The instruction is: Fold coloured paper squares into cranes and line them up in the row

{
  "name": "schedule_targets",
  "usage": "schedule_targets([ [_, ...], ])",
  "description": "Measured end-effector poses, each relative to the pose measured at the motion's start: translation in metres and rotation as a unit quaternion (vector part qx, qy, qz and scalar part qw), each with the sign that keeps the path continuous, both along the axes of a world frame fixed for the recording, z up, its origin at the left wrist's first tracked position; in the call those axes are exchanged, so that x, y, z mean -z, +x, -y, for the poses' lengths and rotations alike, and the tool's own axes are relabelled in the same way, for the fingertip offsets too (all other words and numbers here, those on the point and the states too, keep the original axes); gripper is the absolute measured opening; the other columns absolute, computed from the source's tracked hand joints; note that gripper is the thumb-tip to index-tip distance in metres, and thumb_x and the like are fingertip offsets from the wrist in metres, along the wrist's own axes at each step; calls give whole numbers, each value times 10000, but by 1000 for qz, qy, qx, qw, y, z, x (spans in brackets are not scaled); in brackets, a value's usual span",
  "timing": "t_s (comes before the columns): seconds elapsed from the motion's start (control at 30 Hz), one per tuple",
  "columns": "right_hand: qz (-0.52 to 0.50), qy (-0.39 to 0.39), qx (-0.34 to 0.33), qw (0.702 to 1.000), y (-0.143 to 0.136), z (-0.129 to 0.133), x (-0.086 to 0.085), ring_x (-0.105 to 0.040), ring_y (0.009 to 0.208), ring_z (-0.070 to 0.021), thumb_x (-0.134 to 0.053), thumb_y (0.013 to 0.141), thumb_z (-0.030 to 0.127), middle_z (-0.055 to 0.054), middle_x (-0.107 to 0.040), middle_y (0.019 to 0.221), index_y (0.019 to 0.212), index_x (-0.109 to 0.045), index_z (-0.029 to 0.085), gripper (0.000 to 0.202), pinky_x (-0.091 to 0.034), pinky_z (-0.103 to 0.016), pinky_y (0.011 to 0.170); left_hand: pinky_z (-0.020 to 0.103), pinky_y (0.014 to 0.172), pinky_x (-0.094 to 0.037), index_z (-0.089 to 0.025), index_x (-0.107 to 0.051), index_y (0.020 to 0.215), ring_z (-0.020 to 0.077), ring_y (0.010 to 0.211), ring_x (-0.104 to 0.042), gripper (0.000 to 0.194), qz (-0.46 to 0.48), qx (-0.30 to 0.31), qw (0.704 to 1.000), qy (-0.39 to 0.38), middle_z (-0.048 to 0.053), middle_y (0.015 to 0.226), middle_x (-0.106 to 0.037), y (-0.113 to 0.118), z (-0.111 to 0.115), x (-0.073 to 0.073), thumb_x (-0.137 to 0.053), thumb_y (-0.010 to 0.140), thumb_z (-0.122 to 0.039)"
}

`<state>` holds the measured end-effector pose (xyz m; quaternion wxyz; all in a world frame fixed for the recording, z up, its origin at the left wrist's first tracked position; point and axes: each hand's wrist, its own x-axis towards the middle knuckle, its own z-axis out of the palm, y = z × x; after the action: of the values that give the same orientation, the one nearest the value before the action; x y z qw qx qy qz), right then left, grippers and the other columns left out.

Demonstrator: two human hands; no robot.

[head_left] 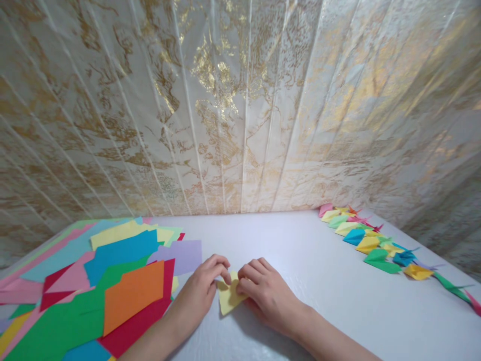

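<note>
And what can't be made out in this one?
All in the head view:
1. Yellow paper: right part hidden by the right hand.
2. Left hand: its curled fingers hide whether it touches the paper.
3. Coloured sheets: lower ones covered by upper ones; the spread is cut off by the left and bottom edges.
4. Pink folded piece: cut off by the right edge.
5. Far folded pieces: creases too small.

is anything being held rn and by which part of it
The small yellow paper: the right hand holds it by its right side. The left hand has fingers at its upper left; whether they grip it cannot be told.
</note>
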<state>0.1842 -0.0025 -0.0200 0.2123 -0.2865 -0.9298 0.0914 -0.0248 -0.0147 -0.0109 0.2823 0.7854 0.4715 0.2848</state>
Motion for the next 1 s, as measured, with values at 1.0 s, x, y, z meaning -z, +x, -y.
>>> schedule_targets([
  [1.0,-77,-157,135,975,-10,-29,8,-602,810,-164,-681,811,46,-1,-669,847,885,-651,209,181,-419,-256,730,335,698,-417,-247,-413,762,217,778,-560,144,-114,-87,990,13,14,814,-573,12,4,11,-414,845,-129],
])
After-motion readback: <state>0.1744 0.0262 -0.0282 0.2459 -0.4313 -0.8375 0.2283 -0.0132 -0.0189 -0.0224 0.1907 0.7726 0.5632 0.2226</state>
